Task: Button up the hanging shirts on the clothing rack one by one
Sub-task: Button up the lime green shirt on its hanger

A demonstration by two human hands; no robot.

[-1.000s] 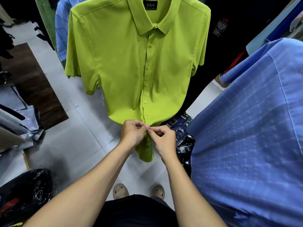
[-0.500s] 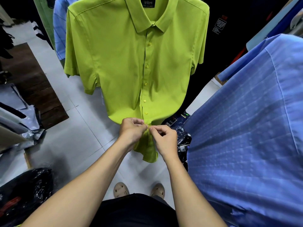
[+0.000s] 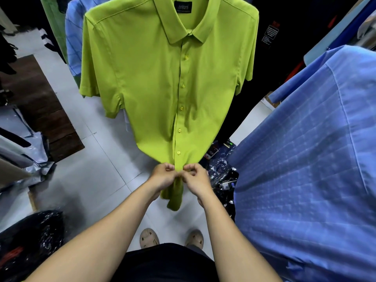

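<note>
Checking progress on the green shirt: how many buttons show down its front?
5 buttons. Another may hide under the collar or behind the hands.

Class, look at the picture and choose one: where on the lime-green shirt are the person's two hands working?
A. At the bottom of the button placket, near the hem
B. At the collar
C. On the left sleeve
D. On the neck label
A: the left hand and the right hand both pinch the lime-green shirt at its lowest placket point, below the fastened buttons.
</note>
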